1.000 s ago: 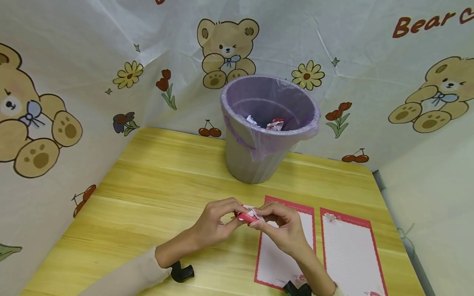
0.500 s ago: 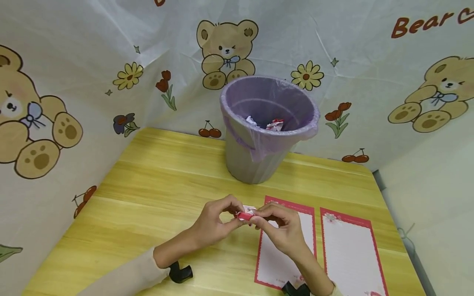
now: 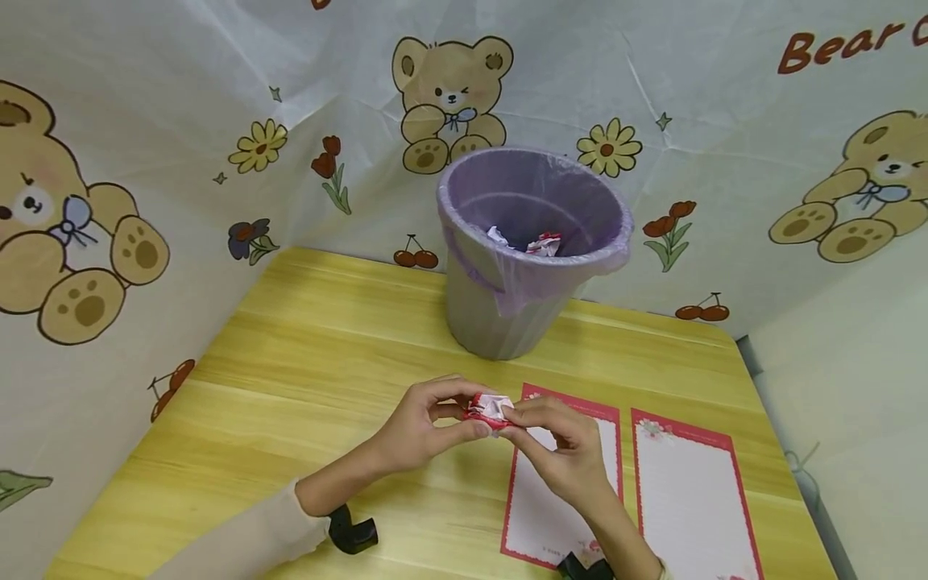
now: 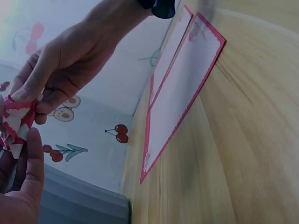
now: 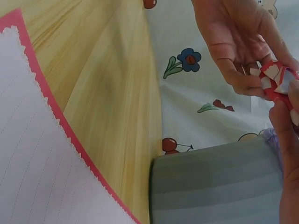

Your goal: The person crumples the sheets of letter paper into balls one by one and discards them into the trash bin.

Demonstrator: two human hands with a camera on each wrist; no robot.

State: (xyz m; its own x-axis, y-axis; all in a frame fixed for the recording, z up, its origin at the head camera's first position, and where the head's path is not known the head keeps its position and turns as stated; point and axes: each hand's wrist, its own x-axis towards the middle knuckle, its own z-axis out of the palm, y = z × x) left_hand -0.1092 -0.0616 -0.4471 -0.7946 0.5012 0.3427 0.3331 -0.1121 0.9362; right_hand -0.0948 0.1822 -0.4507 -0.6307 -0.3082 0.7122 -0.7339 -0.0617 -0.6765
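Note:
A crumpled piece of red-edged white paper [image 3: 493,408] is held up between both hands above the table. My left hand [image 3: 424,423] grips its left side with thumb and fingers. From the right, my right hand [image 3: 565,447] pinches the same paper between thumb and forefinger. In the left wrist view the crumpled paper [image 4: 17,119] shows folded red and white faces, and the right wrist view shows the paper ball [image 5: 278,81] between the fingertips of both hands.
A grey-purple bucket [image 3: 478,314] lined with a clear bag stands behind the hands, with crumpled paper [image 3: 544,244] inside. Two flat red-bordered sheets, a left sheet [image 3: 532,515] and a right sheet [image 3: 689,483], lie on the wooden table [image 3: 290,387]. A bear-patterned cloth [image 3: 348,72] hangs behind.
The paper has turned in the fingers and shows more of its white face. My left hand's fingers have shifted round it, and both hands are still close together.

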